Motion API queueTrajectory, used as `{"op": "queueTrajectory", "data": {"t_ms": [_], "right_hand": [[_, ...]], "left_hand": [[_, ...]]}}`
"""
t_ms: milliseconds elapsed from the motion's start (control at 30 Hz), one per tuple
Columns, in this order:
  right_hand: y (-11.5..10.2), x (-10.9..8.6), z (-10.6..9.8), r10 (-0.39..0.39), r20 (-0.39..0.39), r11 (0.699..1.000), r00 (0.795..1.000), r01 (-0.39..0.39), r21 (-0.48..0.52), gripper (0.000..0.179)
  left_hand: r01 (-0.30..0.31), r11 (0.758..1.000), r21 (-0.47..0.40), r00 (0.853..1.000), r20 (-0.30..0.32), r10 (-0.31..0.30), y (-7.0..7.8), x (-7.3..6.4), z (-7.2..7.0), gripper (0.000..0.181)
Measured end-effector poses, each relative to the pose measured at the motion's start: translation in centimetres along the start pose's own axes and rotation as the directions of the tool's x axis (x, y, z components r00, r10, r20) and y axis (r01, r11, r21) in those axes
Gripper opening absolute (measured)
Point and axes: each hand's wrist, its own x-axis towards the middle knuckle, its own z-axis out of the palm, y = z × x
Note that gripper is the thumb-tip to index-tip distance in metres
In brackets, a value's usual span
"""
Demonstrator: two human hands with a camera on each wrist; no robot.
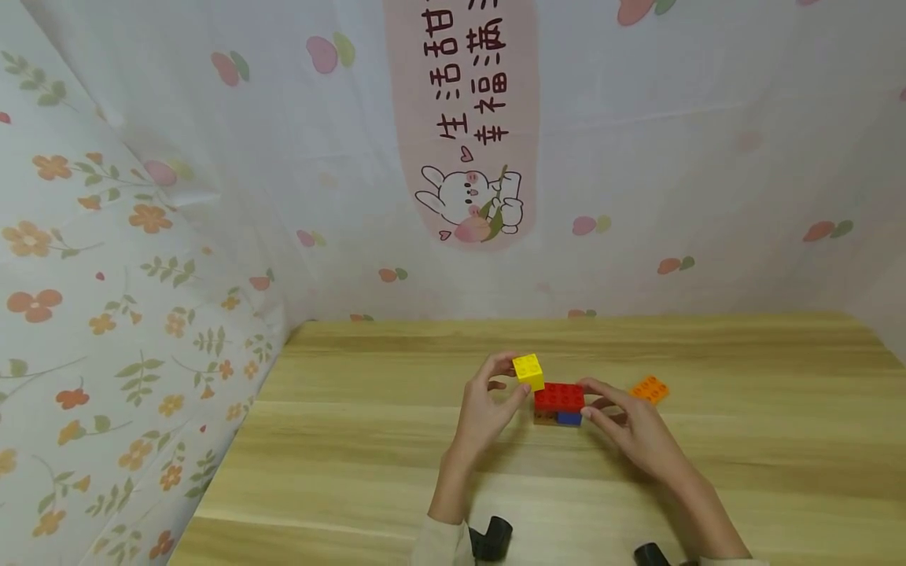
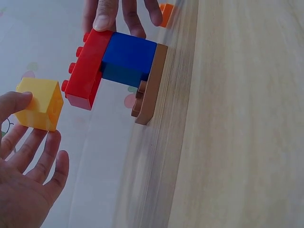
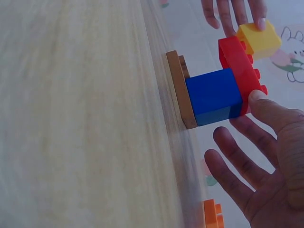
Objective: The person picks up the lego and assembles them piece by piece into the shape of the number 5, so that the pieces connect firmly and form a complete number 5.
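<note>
"Yellow, glossy and plastic-looking: where is that cube-shaped, studded block (image 1: 528,372)?"

"In the left hand (image 1: 481,413), pinched between thumb and fingertips. It is held up by the left end of a long red studded brick (image 1: 561,395), and the left-wrist view shows a gap between the two."

"How does the red brick lie?"

"Studs up, its long axis running left to right. The right hand (image 1: 633,432) grips its right end between thumb and fingers, so the left hand is the nearer one to the other end. I'd say the offset matters most: the yellow block is mostly out past that left end, with the red studs lower and to its right."

"What's under that end?"

"A gap. A smooth-sided blue block (image 3: 213,97) props only the right part; below it, a flat brown studded plate (image 3: 182,92) reaches back under the overhang. Pressure on the left could tip the red brick, I'd judge, unless the right hand steadies it."

"And the surface?"

"A pale, streaky-grained wooden table (image 1: 354,440). A flat orange studded plate (image 1: 650,389) lies just beyond the right hand."

"The room?"

"White fruit-printed cloth (image 1: 637,141) hangs behind, and flowered cloth (image 1: 106,259) runs down the left."
</note>
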Motion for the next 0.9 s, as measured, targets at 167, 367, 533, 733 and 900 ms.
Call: {"op": "queueTrajectory", "data": {"t_ms": [167,367,533,733,900], "right_hand": [[-0.1,0.1,0.0,0.005,0.007,1.0,1.0,-0.005,0.003,0.039],[-0.3,0.1,-0.1,0.018,0.012,1.0,1.0,-0.018,-0.014,0.039],[-0.3,0.1,-0.2,0.016,0.012,1.0,1.0,-0.016,-0.019,0.039],[-0.2,0.2,-0.3,0.01,0.007,1.0,1.0,-0.01,-0.013,0.039],[-0.2,0.2,-0.3,0.022,0.017,1.0,1.0,-0.022,-0.006,0.04]], "left_hand": [[0.004,1.0,0.012,1.0,-0.004,-0.004,0.1,0.0,-0.1,0.038],[-0.011,1.0,0.022,1.0,-0.001,0.012,-0.1,0.1,0.0,0.039],[-0.016,1.0,0.019,1.0,-0.001,0.016,-0.1,0.2,0.1,0.04],[-0.002,1.0,0.0,1.0,0.005,0.002,1.8,0.1,-0.1,0.038],[0.0,1.0,-0.021,0.999,0.033,0.001,4.0,-0.1,-0.5,0.037]]}}
